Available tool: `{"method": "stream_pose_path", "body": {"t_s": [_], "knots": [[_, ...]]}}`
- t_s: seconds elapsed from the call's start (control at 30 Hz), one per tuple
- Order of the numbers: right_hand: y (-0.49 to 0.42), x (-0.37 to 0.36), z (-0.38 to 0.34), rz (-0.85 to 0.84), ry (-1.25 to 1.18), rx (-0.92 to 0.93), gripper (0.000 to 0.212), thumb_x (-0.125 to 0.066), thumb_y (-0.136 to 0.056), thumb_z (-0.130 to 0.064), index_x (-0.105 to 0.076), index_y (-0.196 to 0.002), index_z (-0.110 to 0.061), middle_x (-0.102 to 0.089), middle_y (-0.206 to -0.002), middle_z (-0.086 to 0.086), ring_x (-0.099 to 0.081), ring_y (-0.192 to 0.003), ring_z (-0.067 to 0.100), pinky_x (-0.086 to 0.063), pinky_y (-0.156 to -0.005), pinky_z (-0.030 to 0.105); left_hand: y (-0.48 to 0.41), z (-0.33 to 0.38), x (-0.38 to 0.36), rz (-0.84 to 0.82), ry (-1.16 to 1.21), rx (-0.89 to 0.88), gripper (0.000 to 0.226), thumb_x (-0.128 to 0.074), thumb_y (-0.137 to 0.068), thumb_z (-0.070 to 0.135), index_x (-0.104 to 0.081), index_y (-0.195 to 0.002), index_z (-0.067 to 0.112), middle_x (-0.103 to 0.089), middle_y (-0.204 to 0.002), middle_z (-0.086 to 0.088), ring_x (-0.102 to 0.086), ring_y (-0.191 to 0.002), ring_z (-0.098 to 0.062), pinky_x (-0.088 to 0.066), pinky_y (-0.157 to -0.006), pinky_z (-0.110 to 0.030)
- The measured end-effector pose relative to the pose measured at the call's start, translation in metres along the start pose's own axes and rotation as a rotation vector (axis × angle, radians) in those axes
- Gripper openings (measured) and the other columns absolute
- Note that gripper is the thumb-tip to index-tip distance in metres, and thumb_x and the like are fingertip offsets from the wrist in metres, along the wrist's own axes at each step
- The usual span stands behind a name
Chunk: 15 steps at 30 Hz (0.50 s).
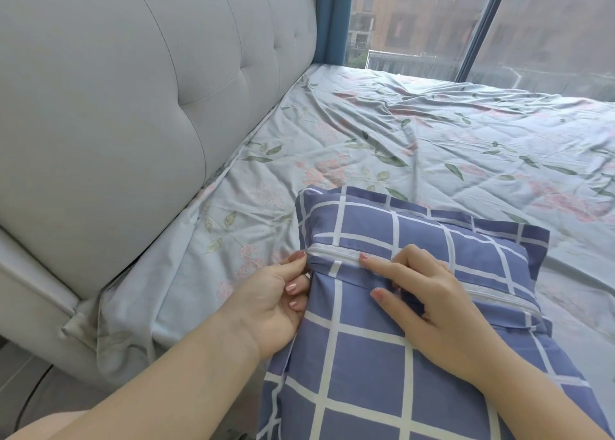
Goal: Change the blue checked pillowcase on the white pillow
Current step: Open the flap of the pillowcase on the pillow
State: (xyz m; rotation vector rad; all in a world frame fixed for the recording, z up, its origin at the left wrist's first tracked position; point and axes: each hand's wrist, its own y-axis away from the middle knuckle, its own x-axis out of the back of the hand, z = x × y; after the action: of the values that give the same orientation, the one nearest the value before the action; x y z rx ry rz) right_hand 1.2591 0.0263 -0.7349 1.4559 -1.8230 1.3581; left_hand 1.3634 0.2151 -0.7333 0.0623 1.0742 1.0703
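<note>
A pillow in a blue checked pillowcase point(382, 349) lies on the near part of the bed, its zip side up. A white zipper point(336, 256) runs across the case from left to right. My left hand point(283, 303) pinches the left end of the case by the zipper, with a small metal pull between thumb and finger. My right hand point(422, 303) rests on top of the case with its forefinger straight along the zipper and its thumb tucked at the fabric flap. The white pillow inside is hidden by the case.
A floral light-blue sheet point(416, 140) covers the bed, wrinkled, beyond the pillow. A grey padded headboard point(133, 107) stands along the left. A large window point(499, 23) and a blue curtain point(332, 17) close off the far side.
</note>
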Motion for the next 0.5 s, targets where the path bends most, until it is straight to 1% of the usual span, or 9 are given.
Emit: {"method": "stream_pose_path", "body": {"t_s": [0.1,0.17,0.27,0.33,0.4,0.43,0.5], "knots": [[0.004,0.004,0.002,0.053,-0.063,-0.022,0.04,-0.041,-0.099,-0.049,-0.06,-0.131,-0.037,-0.047,-0.091,-0.014,-0.052,-0.088,0.015,-0.043,-0.081,0.03,0.006,-0.001,-0.006,-0.094,-0.02,-0.023,0.022,-0.044,-0.099,0.01,-0.051,-0.079,0.014,-0.032,-0.043,0.008,-0.029,-0.029,-0.004,-0.019,-0.032,-0.012],[0.006,0.006,0.003,0.088,-0.067,-0.022,0.038,-0.042,-0.099,-0.046,-0.062,-0.13,-0.036,-0.048,-0.091,-0.013,-0.052,-0.089,0.016,-0.042,-0.081,0.029,0.01,-0.003,-0.011,-0.134,-0.048,-0.055,0.02,-0.044,-0.098,0.009,-0.053,-0.081,0.013,-0.034,-0.045,0.008,-0.028,-0.03,-0.004,-0.017,-0.034,-0.012],[0.009,0.009,0.004,0.136,-0.068,-0.018,0.037,-0.043,-0.099,-0.043,-0.063,-0.129,-0.034,-0.048,-0.091,-0.012,-0.052,-0.088,0.016,-0.04,-0.08,0.023,0.015,-0.005,-0.016,-0.153,-0.088,-0.081,0.018,-0.045,-0.098,0.01,-0.057,-0.085,0.012,-0.034,-0.045,0.009,-0.027,-0.03,-0.005,-0.017,-0.035,-0.012],[0.011,0.01,0.004,0.142,-0.063,-0.026,0.037,-0.042,-0.1,-0.042,-0.064,-0.129,-0.033,-0.048,-0.092,-0.014,-0.052,-0.088,0.016,-0.039,-0.08,0.02,0.016,-0.005,-0.016,-0.121,-0.105,-0.061,0.02,-0.046,-0.099,0.01,-0.058,-0.084,0.013,-0.034,-0.044,0.009,-0.027,-0.03,-0.005,-0.017,-0.035,-0.012],[0.014,0.009,0.004,0.125,-0.052,-0.041,0.037,-0.043,-0.099,-0.042,-0.065,-0.128,-0.032,-0.048,-0.092,-0.013,-0.052,-0.088,0.015,-0.039,-0.079,0.018,0.017,-0.003,-0.015,-0.051,-0.113,-0.022,0.021,-0.048,-0.098,0.011,-0.058,-0.079,0.013,-0.038,-0.046,0.009,-0.027,-0.03,-0.005,-0.017,-0.035,-0.013],[0.014,0.007,0.004,0.109,-0.034,-0.043,0.037,-0.044,-0.099,-0.042,-0.065,-0.128,-0.031,-0.048,-0.092,-0.013,-0.052,-0.089,0.014,-0.039,-0.079,0.017,0.017,-0.001,-0.015,-0.015,-0.114,0.0,0.022,-0.05,-0.097,0.013,-0.059,-0.077,0.013,-0.042,-0.048,0.008,-0.027,-0.03,-0.005,-0.017,-0.035,-0.014],[0.015,0.003,0.002,0.086,0.011,-0.04,0.037,-0.045,-0.099,-0.042,-0.064,-0.128,-0.031,-0.047,-0.092,-0.013,-0.05,-0.09,0.01,-0.038,-0.08,0.018,0.015,0.002,-0.012,0.039,-0.123,0.059,0.03,-0.056,-0.095,0.025,-0.062,-0.067,0.014,-0.045,-0.048,0.009,-0.027,-0.028,-0.003,-0.016,-0.032,-0.014]]}}
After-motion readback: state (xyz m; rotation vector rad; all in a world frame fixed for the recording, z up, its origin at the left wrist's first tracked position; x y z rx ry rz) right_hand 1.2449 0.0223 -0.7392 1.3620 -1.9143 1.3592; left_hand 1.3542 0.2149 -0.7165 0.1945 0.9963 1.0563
